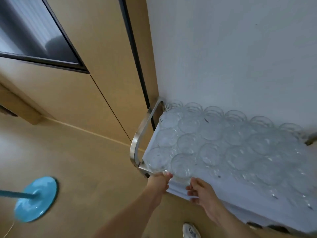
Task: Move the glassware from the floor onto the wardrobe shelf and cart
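From the head camera, the cart (180, 187) stands against a pale wall (231, 48), its white top crowded with clear glassware (214, 134) packed rim to rim in rows. A curved metal handle (139, 140) rises at the cart's left end. The left hand (160, 182) reaches to the near left corner, fingers curled around a glass (158, 159) at the edge. The right hand (199, 192) sits just beside it, its grip closed around the base of the neighbouring glass (182, 166). Beige wardrobe doors (96, 69) fill the left side. On the tan floor (85, 169) lies a blue round base with a pole (36, 198), and a white shoe (191, 231) shows below the arms.
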The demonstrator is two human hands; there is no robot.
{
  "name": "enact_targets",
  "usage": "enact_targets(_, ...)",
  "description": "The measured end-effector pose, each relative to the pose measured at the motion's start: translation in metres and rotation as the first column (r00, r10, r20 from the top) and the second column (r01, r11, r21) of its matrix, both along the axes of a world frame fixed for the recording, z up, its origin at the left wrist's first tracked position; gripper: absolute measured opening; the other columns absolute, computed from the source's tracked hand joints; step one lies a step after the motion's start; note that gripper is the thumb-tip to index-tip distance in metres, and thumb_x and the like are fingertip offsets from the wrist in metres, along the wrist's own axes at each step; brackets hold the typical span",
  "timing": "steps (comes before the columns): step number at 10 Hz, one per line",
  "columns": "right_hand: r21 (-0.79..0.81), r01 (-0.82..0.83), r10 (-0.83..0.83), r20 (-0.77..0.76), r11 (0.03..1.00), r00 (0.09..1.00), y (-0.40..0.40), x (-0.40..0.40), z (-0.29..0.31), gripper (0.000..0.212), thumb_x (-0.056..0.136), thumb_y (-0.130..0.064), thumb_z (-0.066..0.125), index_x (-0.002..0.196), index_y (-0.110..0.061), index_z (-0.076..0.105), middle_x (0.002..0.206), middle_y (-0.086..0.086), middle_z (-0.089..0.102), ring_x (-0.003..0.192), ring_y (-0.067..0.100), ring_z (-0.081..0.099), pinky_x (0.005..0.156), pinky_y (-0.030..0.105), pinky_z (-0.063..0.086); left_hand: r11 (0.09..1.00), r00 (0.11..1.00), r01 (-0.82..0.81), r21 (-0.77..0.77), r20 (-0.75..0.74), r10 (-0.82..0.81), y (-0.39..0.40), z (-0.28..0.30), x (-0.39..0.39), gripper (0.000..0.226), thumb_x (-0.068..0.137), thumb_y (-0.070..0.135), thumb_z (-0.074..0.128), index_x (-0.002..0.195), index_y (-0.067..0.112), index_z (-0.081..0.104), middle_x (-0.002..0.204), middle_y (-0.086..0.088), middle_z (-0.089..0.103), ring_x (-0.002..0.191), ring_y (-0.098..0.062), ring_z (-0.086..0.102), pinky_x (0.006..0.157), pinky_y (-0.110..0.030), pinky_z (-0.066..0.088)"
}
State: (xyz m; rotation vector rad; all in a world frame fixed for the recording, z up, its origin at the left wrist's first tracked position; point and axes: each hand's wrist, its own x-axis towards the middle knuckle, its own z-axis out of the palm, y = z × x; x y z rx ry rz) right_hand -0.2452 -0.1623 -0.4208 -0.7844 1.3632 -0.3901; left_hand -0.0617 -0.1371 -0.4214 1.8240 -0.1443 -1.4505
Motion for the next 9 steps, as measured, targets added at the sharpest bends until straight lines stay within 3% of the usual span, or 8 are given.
enact_targets(2,-0.226,-0.023,-0.044,-0.287,0.974,0.957,0.011,0.009,-0.008,0.026,0.098,-0.048,0.055,0.095,-0.028,0.071,0.096,-0.003,0.073,0.091,0.020,0.068,0.087,0.044,0.057,0.956,0.948,0.293,-0.004,0.128,-0.290,-0.003,-0.007,0.008,0.013,0.098,0.022,0.061,0.096,0.015,0.073,0.088,0.000,0.063,0.090,-0.019,0.058,0.094,-0.040,0.053)
enact_targets(3,-0.261,-0.036,-0.068,-0.379,0.965,0.923,0.015,0.013,-0.008,0.032,0.095,-0.056,0.054,0.102,-0.030,0.070,0.093,-0.003,0.070,0.098,0.024,0.067,0.092,0.049,0.054,0.953,0.954,0.301,-0.043,0.005,-0.301,0.002,-0.007,0.014,0.021,0.095,0.003,0.051,0.080,0.012,0.061,0.081,-0.004,0.051,0.077,-0.019,0.048,0.072,-0.032,0.045)
enact_targets(4,-0.281,-0.007,-0.111,-0.401,0.960,0.909,0.016,0.018,-0.004,0.032,0.096,-0.055,0.055,0.106,-0.028,0.068,0.097,0.000,0.071,0.098,0.023,0.066,0.094,0.048,0.053,0.956,0.956,0.292,-0.030,-0.025,-0.293,0.005,-0.009,0.022,0.022,0.094,0.001,0.048,0.077,0.014,0.054,0.085,-0.007,0.041,0.077,-0.021,0.039,0.069,-0.033,0.039)
enact_targets(5,-0.298,0.033,-0.159,-0.407,0.954,0.899,0.015,0.022,-0.004,0.034,0.094,-0.057,0.057,0.107,-0.028,0.067,0.102,0.003,0.071,0.100,0.024,0.067,0.095,0.049,0.053,0.945,0.945,0.322,-0.056,-0.046,-0.325,0.001,-0.010,0.031,0.020,0.100,0.007,0.053,0.084,0.007,0.064,0.079,-0.008,0.048,0.076,-0.020,0.047,0.076,-0.028,0.050)
enact_targets(6,-0.332,0.075,-0.212,-0.399,0.940,0.892,0.021,0.022,-0.011,0.028,0.091,-0.059,0.059,0.103,-0.035,0.065,0.103,0.000,0.071,0.100,0.024,0.067,0.094,0.051,0.054,0.941,0.942,0.331,-0.067,-0.038,-0.334,0.003,-0.007,0.032,0.019,0.100,0.011,0.057,0.089,0.013,0.072,0.080,-0.006,0.057,0.077,-0.019,0.057,0.075,-0.032,0.057)
enact_targets(7,-0.325,0.092,-0.223,-0.391,0.941,0.893,0.027,0.025,-0.009,0.046,0.091,-0.059,0.060,0.125,-0.028,0.061,0.113,0.004,0.068,0.107,0.025,0.065,0.097,0.050,0.053,0.919,0.910,0.393,-0.041,0.160,-0.382,0.006,-0.006,0.033,0.025,0.095,0.021,0.063,0.071,0.024,0.067,0.077,-0.004,0.059,0.072,-0.021,0.055,0.069,-0.038,0.056)
enact_targets(8,-0.311,0.140,-0.257,-0.374,0.940,0.891,0.033,0.024,-0.004,0.053,0.091,-0.057,0.061,0.134,-0.028,0.053,0.106,-0.001,0.066,0.104,0.023,0.064,0.098,0.049,0.052,0.854,0.793,0.520,-0.003,0.373,-0.482,0.004,-0.006,0.032,0.040,0.093,0.023,0.058,0.054,0.023,0.053,0.060,0.000,0.051,0.058,-0.021,0.045,0.056,-0.029,0.040)
enact_targets(9,-0.314,0.179,-0.298,-0.390,0.932,0.871,0.040,0.018,-0.002,0.057,0.089,-0.058,0.063,0.135,-0.028,0.051,0.098,-0.001,0.065,0.101,0.023,0.064,0.097,0.050,0.053,0.783,0.660,0.615,0.099,0.479,-0.579,0.006,0.011,0.032,0.040,0.097,0.028,0.057,0.058,0.020,0.054,0.058,0.002,0.051,0.056,-0.016,0.048,0.053,-0.025,0.037)
